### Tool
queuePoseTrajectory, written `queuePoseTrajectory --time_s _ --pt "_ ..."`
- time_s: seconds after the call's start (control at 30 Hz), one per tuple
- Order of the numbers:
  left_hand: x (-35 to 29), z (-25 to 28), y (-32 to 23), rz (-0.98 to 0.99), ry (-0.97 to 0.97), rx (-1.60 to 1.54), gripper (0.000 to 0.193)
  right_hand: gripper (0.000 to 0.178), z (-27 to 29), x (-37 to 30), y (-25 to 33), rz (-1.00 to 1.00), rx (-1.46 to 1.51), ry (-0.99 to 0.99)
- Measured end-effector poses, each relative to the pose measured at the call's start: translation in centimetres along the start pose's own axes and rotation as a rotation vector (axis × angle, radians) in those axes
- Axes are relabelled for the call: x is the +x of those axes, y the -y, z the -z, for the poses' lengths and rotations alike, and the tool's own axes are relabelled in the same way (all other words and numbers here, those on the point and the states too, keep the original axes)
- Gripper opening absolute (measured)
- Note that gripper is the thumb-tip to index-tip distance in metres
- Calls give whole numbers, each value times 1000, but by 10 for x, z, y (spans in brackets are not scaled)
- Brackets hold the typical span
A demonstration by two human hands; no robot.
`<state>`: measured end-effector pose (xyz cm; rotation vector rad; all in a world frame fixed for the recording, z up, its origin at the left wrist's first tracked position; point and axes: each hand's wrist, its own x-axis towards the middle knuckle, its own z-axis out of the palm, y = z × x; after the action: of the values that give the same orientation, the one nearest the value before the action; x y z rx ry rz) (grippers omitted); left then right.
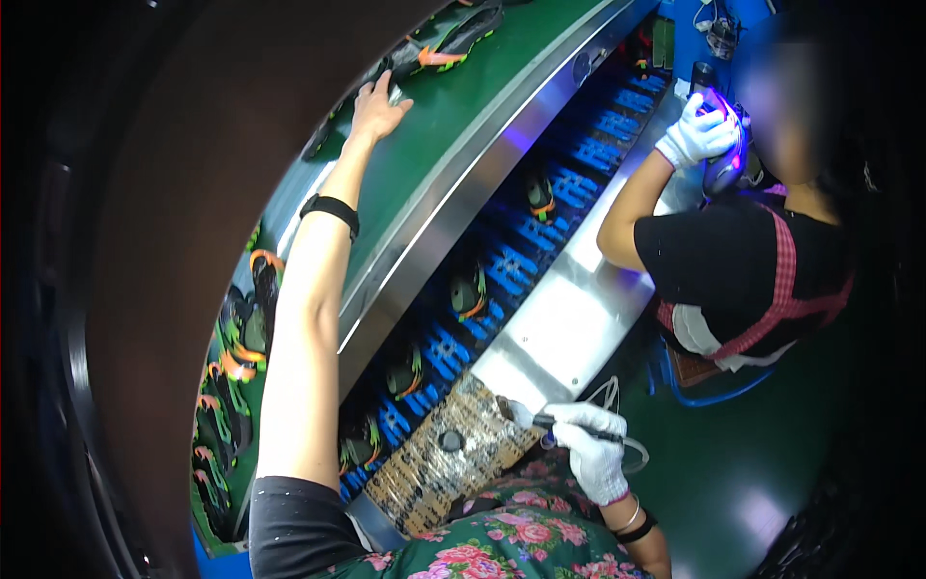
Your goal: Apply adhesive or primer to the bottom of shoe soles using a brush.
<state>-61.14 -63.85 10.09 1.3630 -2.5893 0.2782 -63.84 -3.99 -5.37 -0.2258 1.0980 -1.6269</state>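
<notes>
The left hand (379, 108), bare, has its fingers loosely spread, thumb apart from the forefinger, at the far left beside a dark shoe with orange and green trim (463, 41); whether they touch it cannot be told. The right hand (592, 452), in a white knitted glove, is near and to the right, its fingers closed around a black-handled tool (544, 421) whose pale tip points left. A thin pale cable (637, 457) loops beside the glove.

The shoe lies on a green belt (439, 145) running from near left to far right; more dark shoes (253, 323) with orange and green trim crowd its near left part. To its right, beyond a metal side wall, a lower line of blue racks (509, 268) carries single dark shoes. Right of that runs a metal counter (550, 338), its near end covered by brown board (420, 473) under clear wrap, with a small black round piece (449, 441) on it.

Far right, a co-worker (733, 261) in white gloves holds a shoe (725, 159) lit violet.
</notes>
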Motion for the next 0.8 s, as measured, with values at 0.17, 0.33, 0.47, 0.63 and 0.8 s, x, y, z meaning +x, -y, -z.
queuePoseTrajectory --time_s 0.17,0.33,0.47,0.63,0.8 --pt "58 -40 8 86 126 132 101 14 10 17 15 -41 -40 -83" --pt "90 -76 3 -15 276 -24 80 10 15 28 17 -103 83 -176" --pt "92 -42 86 -139 -64 6 52 11 10 35 13 -93 93 -78" --pt "33 -33 11 -72 -42 -233 45 15 9 34 17 -35 41 6" --pt "-60 21 -69 -204 23 -229 61 11 8 10 17 12 -41 48"
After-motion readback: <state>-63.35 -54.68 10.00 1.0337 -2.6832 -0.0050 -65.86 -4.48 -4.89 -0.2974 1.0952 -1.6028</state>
